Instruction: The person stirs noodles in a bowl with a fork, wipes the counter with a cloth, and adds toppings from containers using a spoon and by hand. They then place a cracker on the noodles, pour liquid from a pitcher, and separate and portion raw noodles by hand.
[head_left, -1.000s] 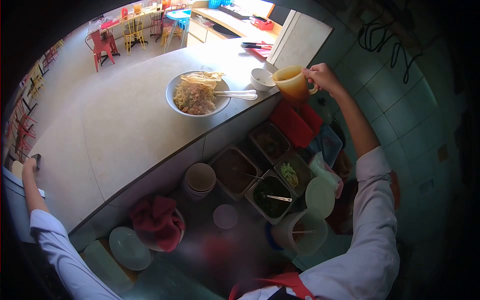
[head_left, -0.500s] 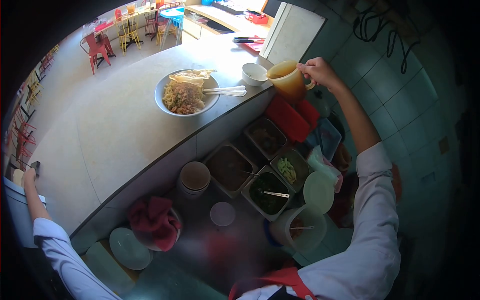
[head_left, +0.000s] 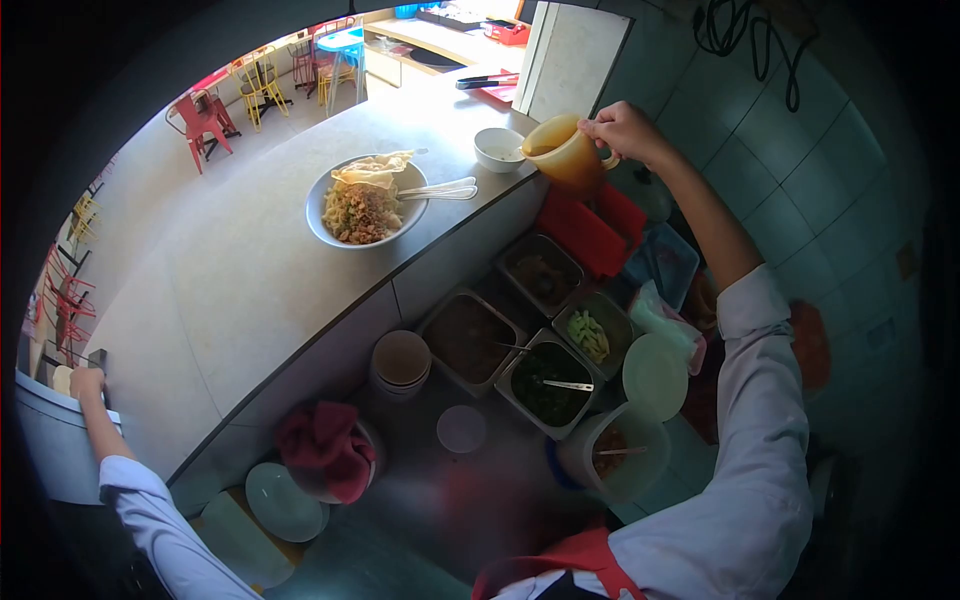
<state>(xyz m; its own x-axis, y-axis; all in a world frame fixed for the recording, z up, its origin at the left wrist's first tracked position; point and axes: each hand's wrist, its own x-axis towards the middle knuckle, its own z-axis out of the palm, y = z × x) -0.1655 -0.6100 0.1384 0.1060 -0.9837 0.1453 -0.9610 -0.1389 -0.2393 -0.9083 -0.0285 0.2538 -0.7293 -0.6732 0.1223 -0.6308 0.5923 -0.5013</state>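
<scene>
My right hand (head_left: pixel 620 130) grips the handle of a yellow plastic jug (head_left: pixel 562 152) holding brownish liquid, tilted toward a small white bowl (head_left: pixel 498 149) on the curved counter (head_left: pixel 230 290). A large bowl of noodles (head_left: pixel 364 203) topped with a cracker stands left of the small bowl, with a spoon and fork (head_left: pixel 440 189) resting on its rim. My left hand (head_left: pixel 86 383) rests on the counter's far left edge, fingers curled over a small dark object.
Below the counter lie metal trays of condiments (head_left: pixel 545 345), stacked bowls (head_left: pixel 400 364), a red cloth (head_left: pixel 322 448), lids, a clear container (head_left: pixel 612 455) and red cloths (head_left: pixel 590 228). Red and yellow chairs (head_left: pixel 225 95) stand in the room beyond.
The jug has tipped further and moved closer to the small white bowl. My left hand stays on the counter edge; the view shifted slightly.
</scene>
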